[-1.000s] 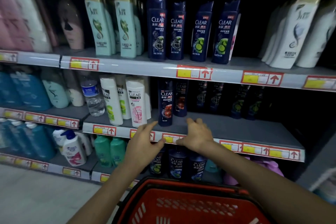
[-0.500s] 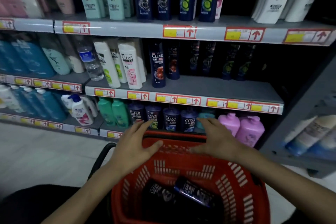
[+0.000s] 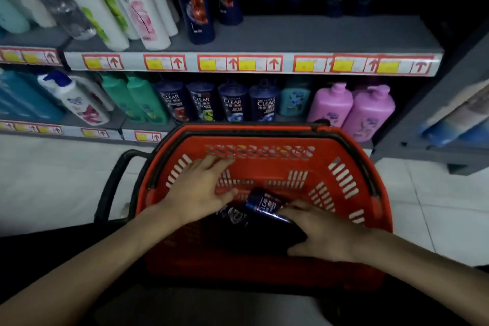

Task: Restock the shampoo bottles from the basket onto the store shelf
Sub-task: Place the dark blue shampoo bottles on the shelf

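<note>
A red plastic basket (image 3: 344,185) sits on the floor in front of the shelves. Two dark blue Clear shampoo bottles lie inside it. My right hand (image 3: 325,230) wraps around the lower end of the upper bottle (image 3: 264,205), fingers over it and thumb on the near side; the bottle still lies in the basket. The other bottle (image 3: 232,216) lies beside it, partly hidden. My left hand (image 3: 201,190) hovers over the basket's left half, fingers spread, holding nothing. The grey middle shelf (image 3: 330,34) has bare room to the right of a dark blue Clear bottle (image 3: 195,0).
White Clear bottles (image 3: 137,2) stand at the left of the middle shelf. On the bottom shelf stand green bottles (image 3: 143,98), several dark Clear bottles (image 3: 232,100) and pink pump bottles (image 3: 330,103). A black handle (image 3: 113,182) juts left of the basket. The floor is white tile.
My view has tilted down from the shelves to the basket. Both hands have dropped into the basket, and my right hand has closed around a dark blue bottle.
</note>
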`<state>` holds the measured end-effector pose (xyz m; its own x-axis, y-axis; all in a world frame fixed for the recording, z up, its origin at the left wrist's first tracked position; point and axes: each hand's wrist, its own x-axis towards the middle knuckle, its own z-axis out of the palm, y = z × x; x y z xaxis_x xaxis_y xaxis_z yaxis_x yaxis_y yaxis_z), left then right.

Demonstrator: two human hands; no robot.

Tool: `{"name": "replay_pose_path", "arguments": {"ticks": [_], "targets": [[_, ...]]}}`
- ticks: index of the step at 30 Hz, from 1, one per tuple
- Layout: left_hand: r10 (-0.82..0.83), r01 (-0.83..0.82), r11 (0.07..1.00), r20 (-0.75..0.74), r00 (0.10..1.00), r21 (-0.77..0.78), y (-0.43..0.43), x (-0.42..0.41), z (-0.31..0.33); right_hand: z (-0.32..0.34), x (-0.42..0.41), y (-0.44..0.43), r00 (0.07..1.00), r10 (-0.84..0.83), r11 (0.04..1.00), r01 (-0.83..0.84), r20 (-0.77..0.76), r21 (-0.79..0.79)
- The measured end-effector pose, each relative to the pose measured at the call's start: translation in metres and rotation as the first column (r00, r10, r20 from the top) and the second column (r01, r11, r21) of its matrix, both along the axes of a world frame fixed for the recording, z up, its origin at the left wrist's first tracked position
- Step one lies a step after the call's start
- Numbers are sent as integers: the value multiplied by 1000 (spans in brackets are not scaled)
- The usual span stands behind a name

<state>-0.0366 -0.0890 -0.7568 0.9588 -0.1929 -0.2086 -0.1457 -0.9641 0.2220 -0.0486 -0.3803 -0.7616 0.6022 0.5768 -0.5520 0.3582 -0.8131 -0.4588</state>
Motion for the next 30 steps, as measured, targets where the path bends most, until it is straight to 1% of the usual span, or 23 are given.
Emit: {"name": "replay_pose_path", "arguments": {"ticks": [2,4,7,9,11,16,21,22,26,30], "targets": [[-61,73,990,-98,993,124,4,-9,-21,-6,-8,-8,1000,21,1000,-21,4,2],[-125,175,957,-213,969,232,7,-16,-34,-11,-13,-16,999,33,999,-32,35,-21],[-176,299,902,-368,913,313,8,-24,-43,-18,-16,-27,997,57,992,-52,51,-111],[-199,353,867,-407,892,352,6,-23,-51,-22,-15,-33,998,54,987,-50,27,-155],[-213,385,852,-437,874,354,2,-16,-64,-26,-14,-38,998,53,979,-49,16,-197],[-282,476,787,-457,843,392,-19,9,-101,-33,-10,-46,993,111,958,-97,38,-271],[-352,551,679,-444,824,484,-25,15,-139,-35,-8,-45,977,201,935,-168,75,-314],[-349,547,673,-439,828,497,-24,15,-145,-36,-8,-46,971,219,928,-179,92,-326],[-316,509,701,-422,850,500,-23,20,-158,-38,-8,-49,950,272,918,-208,155,-339],[-334,515,703,-413,848,490,-25,22,-160,-36,-8,-51,958,253,925,-199,134,-325]]}}
